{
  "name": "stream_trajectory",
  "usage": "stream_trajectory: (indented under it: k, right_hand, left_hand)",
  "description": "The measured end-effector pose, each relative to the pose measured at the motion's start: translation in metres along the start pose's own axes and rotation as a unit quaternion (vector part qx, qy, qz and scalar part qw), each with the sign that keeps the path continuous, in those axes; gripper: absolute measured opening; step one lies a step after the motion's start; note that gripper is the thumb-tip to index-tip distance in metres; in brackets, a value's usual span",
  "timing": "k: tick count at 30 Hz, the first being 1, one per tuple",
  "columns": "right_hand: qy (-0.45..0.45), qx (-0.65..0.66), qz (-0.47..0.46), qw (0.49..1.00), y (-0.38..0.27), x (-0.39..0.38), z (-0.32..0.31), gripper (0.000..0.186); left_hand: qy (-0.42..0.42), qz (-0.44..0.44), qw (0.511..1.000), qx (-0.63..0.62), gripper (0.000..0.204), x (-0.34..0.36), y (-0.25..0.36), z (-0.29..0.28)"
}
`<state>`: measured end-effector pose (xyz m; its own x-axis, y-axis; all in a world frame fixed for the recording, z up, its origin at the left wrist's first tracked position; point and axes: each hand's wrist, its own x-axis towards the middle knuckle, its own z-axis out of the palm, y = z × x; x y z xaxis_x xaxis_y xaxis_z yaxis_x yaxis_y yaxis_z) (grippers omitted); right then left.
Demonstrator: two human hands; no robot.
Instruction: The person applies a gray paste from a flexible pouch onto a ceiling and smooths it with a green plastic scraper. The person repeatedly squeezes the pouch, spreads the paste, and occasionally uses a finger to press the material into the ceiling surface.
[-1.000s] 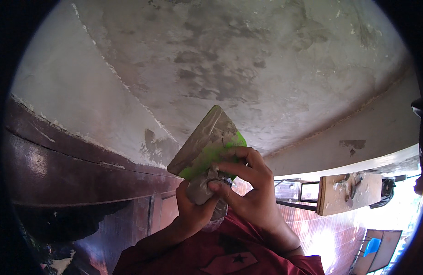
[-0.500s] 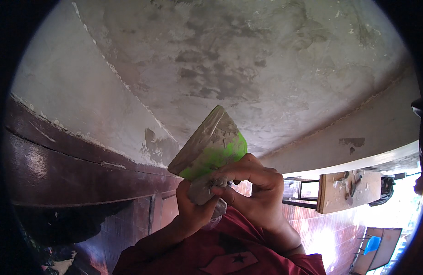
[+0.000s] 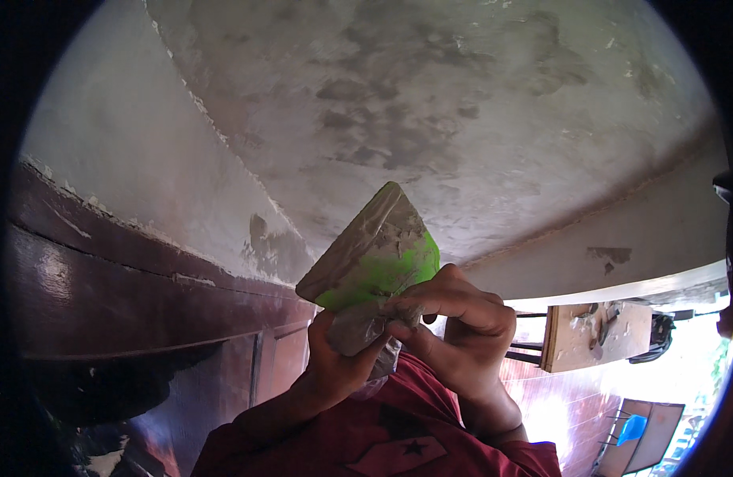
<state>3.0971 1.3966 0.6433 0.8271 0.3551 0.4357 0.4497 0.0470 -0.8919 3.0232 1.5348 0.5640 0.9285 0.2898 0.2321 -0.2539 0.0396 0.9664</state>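
Observation:
A green flat tool like a plastering float (image 3: 394, 262), smeared with grey plaster, is tilted up in front of my chest. My left hand (image 3: 339, 350) is closed around its lower end, the thumb along a grey, plaster-coated part. Thin, shiny crumpled plastic (image 3: 385, 358) hangs below that grip. From the right, my right hand (image 3: 462, 326) is closed in a pinch, thumb against fingers, on a crumpled grey bit of it at the tool's base. The handle is hidden by my hands and the plastic.
Overhead spreads a grey plastered surface (image 3: 478, 143) with dark damp patches. Dark brown wood panelling (image 3: 144, 294) runs along the left. At the right is a wooden table (image 3: 569, 342) with tools and plaster scraps; beyond it stands a board-like piece (image 3: 657, 437) near a blue item (image 3: 633, 429).
The tool and both hands have shifted slightly to the right in view. My right hand has moved a little further from the left, still pinching the crumpled plastic.

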Motion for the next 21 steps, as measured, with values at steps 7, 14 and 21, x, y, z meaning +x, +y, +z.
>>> stream_trajectory:
  k: [7,14,21]
  right_hand:
    - [-0.018,0.092,0.053,0.994,-0.002,0.002,-0.003,0.025]
    - [-0.084,-0.011,-0.078,0.993,-0.027,0.051,-0.01,0.025]
    - [0.042,-0.437,-0.445,0.781,-0.09,0.176,-0.04,0.036]
  left_hand:
    - [0.01,-0.055,0.996,0.065,0.04,0.002,-0.008,-0.012]
    - [0.109,-0.105,0.988,0.041,0.048,0.009,-0.014,-0.009]
    - [0.125,-0.115,0.983,-0.069,0.035,0.019,-0.029,-0.011]
